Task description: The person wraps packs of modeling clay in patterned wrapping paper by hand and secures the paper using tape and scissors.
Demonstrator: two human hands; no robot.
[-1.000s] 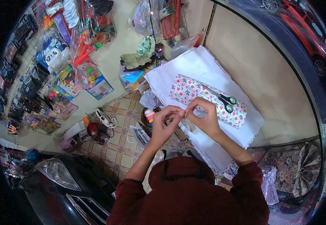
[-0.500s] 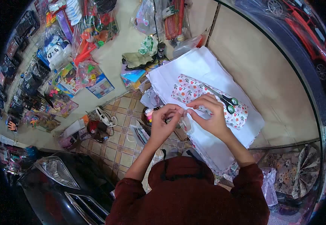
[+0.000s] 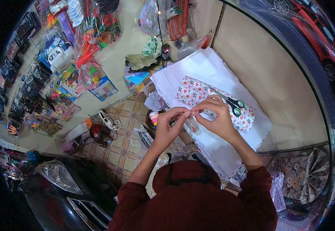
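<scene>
My left hand (image 3: 171, 126) and my right hand (image 3: 214, 118) meet fingertip to fingertip above the white paper sheets. Both are closed in a pinch on what looks like clear tape (image 3: 193, 125), a see-through curved band hanging just below the fingertips. Its exact shape is partly hidden by the fingers. Beneath and beyond my right hand lies a floral-patterned paper piece (image 3: 192, 91), white with red and orange flowers. On it rest scissors (image 3: 236, 107) with green and black handles, touched by neither hand. The stack of white sheets (image 3: 209, 63) spreads under all of this.
Packaged toys (image 3: 86, 42) hang on the wall at the upper left. A white iron-like thing with a cord (image 3: 109, 120) lies on the tiled floor (image 3: 115, 154). A black toy car (image 3: 63, 192) stands at the lower left. A glass edge (image 3: 310, 73) curves along the right.
The fingertips of both hands have drawn slightly closer together. The clear band below them has shifted a little; the scissors and paper stay where they were.
</scene>
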